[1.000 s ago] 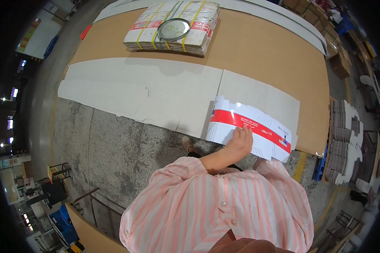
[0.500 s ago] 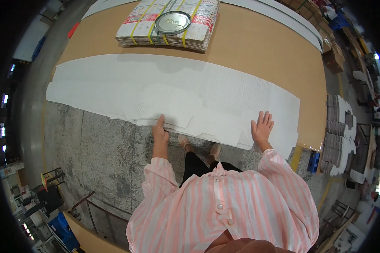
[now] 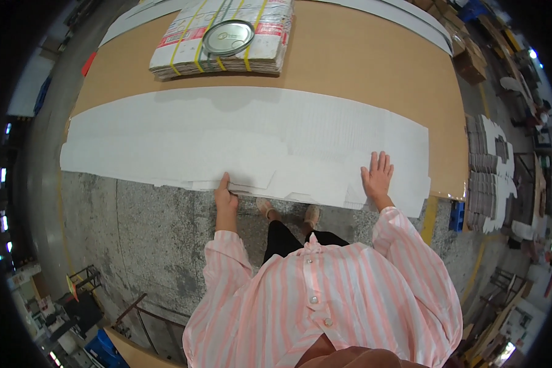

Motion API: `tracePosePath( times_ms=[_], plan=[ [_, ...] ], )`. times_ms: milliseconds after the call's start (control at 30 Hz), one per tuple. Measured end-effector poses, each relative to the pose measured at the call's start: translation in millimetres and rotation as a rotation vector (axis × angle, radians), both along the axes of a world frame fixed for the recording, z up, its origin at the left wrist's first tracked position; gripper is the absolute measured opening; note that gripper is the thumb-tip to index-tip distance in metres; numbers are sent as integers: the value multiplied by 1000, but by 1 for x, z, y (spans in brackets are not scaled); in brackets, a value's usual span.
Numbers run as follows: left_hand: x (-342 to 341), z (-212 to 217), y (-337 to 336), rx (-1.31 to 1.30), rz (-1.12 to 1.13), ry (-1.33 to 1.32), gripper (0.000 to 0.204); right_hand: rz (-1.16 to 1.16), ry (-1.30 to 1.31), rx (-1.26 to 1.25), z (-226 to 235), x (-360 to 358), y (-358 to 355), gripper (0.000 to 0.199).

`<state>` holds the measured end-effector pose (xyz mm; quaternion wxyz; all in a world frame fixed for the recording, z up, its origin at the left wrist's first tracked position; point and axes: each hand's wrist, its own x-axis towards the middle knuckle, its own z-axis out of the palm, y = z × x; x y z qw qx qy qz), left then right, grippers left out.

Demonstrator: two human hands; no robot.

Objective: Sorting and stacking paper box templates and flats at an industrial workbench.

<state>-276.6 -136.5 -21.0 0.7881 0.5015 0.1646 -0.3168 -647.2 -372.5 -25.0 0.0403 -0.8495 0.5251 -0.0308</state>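
Note:
A long white flattened cardboard sheet (image 3: pixel 245 138) lies unfolded across the brown table (image 3: pixel 374 67), its near edge overhanging the table's front. My left hand (image 3: pixel 225 193) grips a flap on that near edge, thumb on top. My right hand (image 3: pixel 377 175) lies flat, fingers spread, on the sheet near its right end. Both sleeves are pink and white striped.
A strapped bundle of flat printed cartons (image 3: pixel 224 37) sits at the table's back with a round metal lid (image 3: pixel 228 37) on top. Stacks of white cardboard pieces (image 3: pixel 490 165) stand at the right. Grey concrete floor (image 3: pixel 141 233) lies below, with a metal frame (image 3: pixel 92 288) at lower left.
The folded red-and-white printed end of the sheet was flipped open, white side up. My right hand went from holding it to pressing flat; my left hand came onto the near edge.

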Motion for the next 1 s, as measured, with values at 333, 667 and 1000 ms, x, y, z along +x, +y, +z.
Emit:
tracePosePath(
  times_ms=[333,667,1000],
  plan=[
    [-8,-2,-5,213,-25,-246,28,-38,0,-47,2,-7,-1,61],
    [-23,18,-8,338,-26,-495,29,-79,19,7,3,-10,-3,63],
    [-11,-14,1,352,-88,-619,27,-104,23,-14,5,-11,0,62]
  ],
)
